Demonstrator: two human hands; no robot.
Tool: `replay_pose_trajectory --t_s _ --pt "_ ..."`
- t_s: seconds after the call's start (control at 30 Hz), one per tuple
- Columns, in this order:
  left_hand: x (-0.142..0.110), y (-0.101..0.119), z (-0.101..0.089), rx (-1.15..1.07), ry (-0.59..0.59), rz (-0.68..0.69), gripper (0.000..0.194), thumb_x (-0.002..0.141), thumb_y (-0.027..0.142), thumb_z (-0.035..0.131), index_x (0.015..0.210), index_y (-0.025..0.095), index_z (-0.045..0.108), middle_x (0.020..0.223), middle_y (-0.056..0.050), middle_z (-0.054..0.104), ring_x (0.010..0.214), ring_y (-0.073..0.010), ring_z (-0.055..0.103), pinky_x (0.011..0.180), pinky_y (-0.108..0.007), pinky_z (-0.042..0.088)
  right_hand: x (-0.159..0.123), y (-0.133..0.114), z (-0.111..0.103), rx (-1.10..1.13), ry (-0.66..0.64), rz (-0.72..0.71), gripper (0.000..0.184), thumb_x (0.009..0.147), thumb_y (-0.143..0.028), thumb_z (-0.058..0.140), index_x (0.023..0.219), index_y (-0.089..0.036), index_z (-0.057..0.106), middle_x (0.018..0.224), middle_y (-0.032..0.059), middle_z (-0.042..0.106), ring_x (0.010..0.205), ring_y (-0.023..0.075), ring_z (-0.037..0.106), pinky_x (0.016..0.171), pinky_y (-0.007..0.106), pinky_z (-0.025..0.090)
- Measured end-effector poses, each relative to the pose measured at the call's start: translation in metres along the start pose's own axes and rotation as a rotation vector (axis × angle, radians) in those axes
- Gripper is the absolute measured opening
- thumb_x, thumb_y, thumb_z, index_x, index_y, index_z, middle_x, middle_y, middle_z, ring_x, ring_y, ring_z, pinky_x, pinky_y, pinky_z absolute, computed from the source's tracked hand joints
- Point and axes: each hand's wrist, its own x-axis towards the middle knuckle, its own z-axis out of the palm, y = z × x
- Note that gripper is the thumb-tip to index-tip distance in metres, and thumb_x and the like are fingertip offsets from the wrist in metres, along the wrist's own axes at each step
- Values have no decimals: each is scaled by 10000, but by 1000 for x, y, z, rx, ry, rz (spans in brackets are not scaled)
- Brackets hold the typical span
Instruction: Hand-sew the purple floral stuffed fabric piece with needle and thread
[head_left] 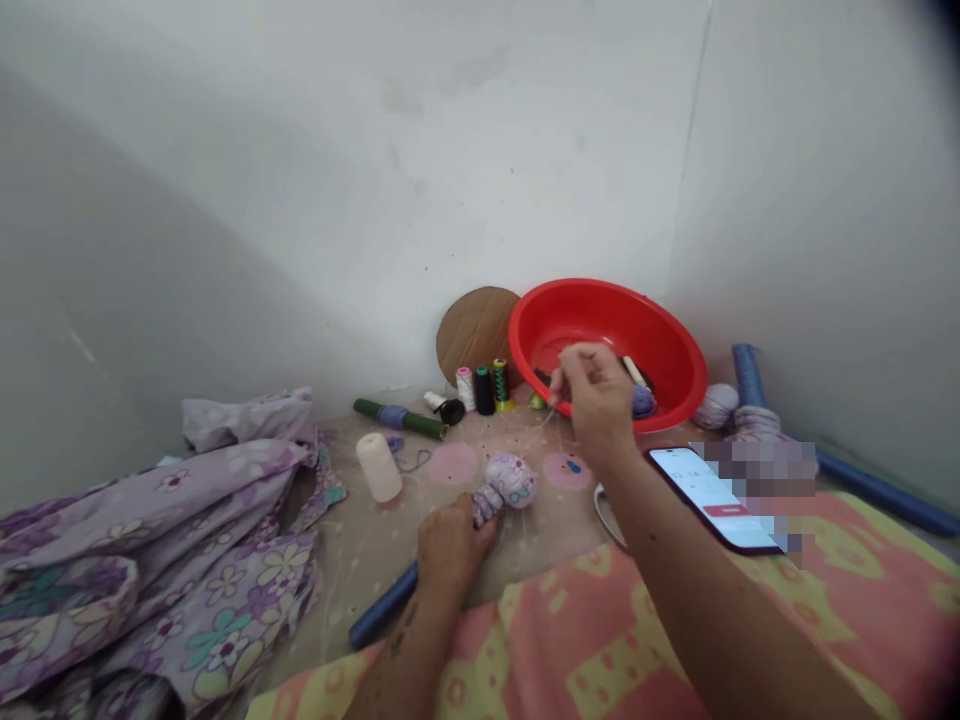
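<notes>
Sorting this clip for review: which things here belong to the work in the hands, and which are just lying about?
In use: left hand, stuffed floral fabric ball, blue rod, right hand, fine thread.

Lying about: red plastic basin, thread spools, phone, floral cloth, cardboard disc.

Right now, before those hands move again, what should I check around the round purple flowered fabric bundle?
Left hand grips the round purple flowered fabric bundle at its neck: ok.
Right hand pinches a pale thread: ok.
Thread reaches the bundle: cannot tell.
Needle between the right fingertips: cannot tell.
Right hand clear of the red plastic basin: cannot tell.
</notes>
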Motion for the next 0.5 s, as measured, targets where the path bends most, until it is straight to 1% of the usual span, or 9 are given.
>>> replay_pose_trajectory --t_s 0.07,0.1,0.17,0.2,0.23,0.33,0.37,0.43,0.5 --pt "1 -1 2 -7 3 1 491 739 566 269 916 195 539 786 -77 611 746 -201 564 641 -283 369 -18 19 1 -106 -202 112 175 763 -344 436 709 -181 469 473 -79 415 384 47 358 395 165 293" --pt "1 -2 3 -10 5 3 496 738 570 268 916 195 540 783 -77 611 744 -198 565 642 -281 369 -29 29 2 -162 -293 136 184 760 -325 433 659 -174 465 461 -76 400 401 51 359 403 166 290" --pt "2 -3 4 -13 11 11 496 739 573 265 917 201 541 781 -75 613 741 -199 567 642 -282 371 -48 46 5 -302 -507 144 171 748 -277 430 634 -162 487 507 -51 449 475 66 411 456 174 322" --pt "2 -3 4 -12 17 14 492 738 572 268 918 204 540 783 -74 615 741 -203 568 641 -286 372 -56 51 6 -386 -587 127 177 743 -260 428 621 -156 502 541 -33 486 516 76 438 488 182 339" --pt "2 -3 4 -10 22 17 486 737 570 273 919 206 540 785 -74 617 742 -207 569 639 -289 373 -62 55 7 -470 -660 117 161 739 -252 430 664 -156 535 596 -16 533 562 87 466 530 194 355" --pt "2 -4 4 -7 37 23 470 739 558 278 922 212 540 784 -73 622 746 -219 572 629 -294 374 -72 56 9 -651 -787 84 176 689 -214 479 826 -180 584 789 26 608 682 117 518 620 218 372" --pt "2 -4 4 -8 40 23 469 742 555 274 924 214 540 784 -73 623 746 -221 572 626 -295 373 -74 55 10 -700 -809 77 185 670 -199 493 825 -183 594 802 32 613 699 124 523 631 222 370" --pt "2 -4 3 -10 45 19 475 747 551 261 932 214 540 794 -76 623 751 -221 571 627 -296 371 -75 53 12 -757 -842 86 128 654 -188 500 715 -173 611 719 27 611 665 126 520 609 220 362" --pt "2 -3 2 -15 37 10 489 747 557 255 938 209 541 806 -81 620 761 -217 568 636 -293 369 -73 52 13 -673 -829 146 130 665 -213 495 599 -159 592 588 1 570 578 108 492 546 204 347"
